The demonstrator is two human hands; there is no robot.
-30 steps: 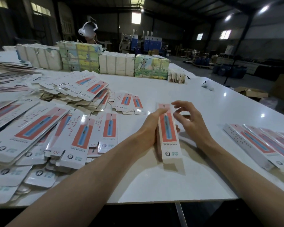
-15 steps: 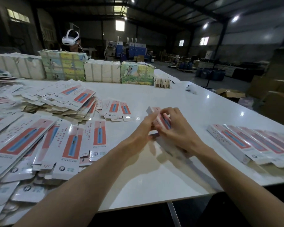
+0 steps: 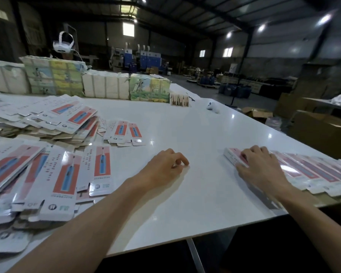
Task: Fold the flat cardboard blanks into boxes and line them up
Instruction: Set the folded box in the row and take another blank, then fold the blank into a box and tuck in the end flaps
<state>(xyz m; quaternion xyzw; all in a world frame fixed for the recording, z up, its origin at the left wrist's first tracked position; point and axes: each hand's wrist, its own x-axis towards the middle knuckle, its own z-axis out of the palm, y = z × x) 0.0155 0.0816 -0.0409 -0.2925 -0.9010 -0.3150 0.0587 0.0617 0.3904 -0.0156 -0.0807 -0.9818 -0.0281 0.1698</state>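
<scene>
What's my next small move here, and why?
Probably reach the left hand to the nearest flat blank and pick it up. That hand holds nothing, the right hand rests flat on a folded box that already lies at the left end of the row, and many blanks lie unfolded.

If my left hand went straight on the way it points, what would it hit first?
Likely nothing: the left hand points across bare white tabletop, past the far end of the nearest folded red-and-white cardboard box; depth is unclear.
</scene>
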